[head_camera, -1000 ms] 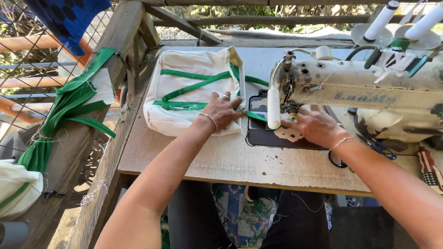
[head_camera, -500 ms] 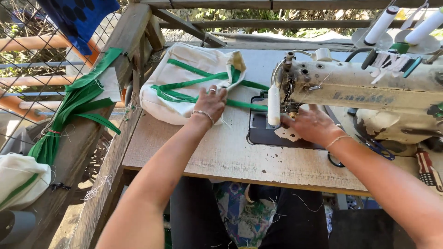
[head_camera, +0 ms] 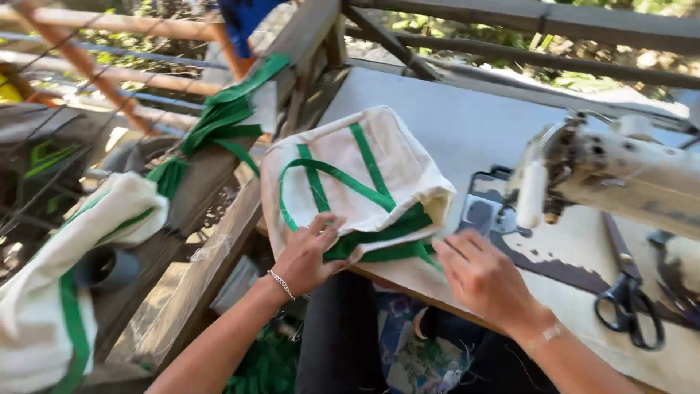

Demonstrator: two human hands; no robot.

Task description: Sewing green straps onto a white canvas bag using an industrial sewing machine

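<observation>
Cloth first: the cream tote bag (head_camera: 357,175) with green straps (head_camera: 379,244) lies at the near left corner of the desk (head_camera: 467,124), its lower edge hanging just over the front edge. Our left hand (head_camera: 310,255) presses on the bunched green webbing, fingers (head_camera: 324,228) spread and curled into the cloth, pinning rather than pinching it. Our right hand (head_camera: 485,277) rests near the bag's right corner, fingers (head_camera: 456,252) open and flat, touching the strap ends. The sewing machine (head_camera: 612,171) stands toward the right of the desk, with black scissors (head_camera: 627,306) lying near the front edge beneath it. More cream and green bags (head_camera: 65,284) hang off the wooden rail on the left. To handle the bag well, we judge it best to gather the loose straps flat under both palms, so nothing snags on the desk edge.
</observation>
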